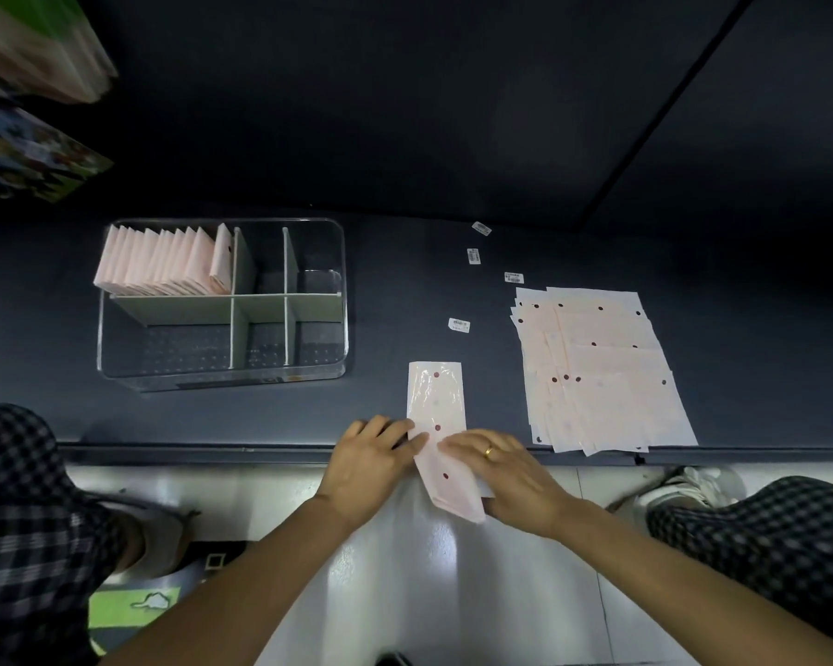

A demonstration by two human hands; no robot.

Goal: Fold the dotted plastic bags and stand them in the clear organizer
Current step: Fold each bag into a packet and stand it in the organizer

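A pale pink dotted plastic bag [436,401], folded into a long narrow strip, lies on the dark table and hangs over its front edge. My left hand [373,454] pinches the strip's left edge at the table edge. My right hand [506,468] grips the hanging lower end, thumb under it. A stack of flat dotted bags [602,372] lies to the right. The clear organizer [309,377] stands at the left, with several folded bags [164,262] standing upright in its back left compartment.
Small white barcode labels [459,324] lie scattered between organizer and stack. The dark table's front edge [212,451] runs across the view. My knees in checked cloth sit at both lower corners, with shoes and a light floor below.
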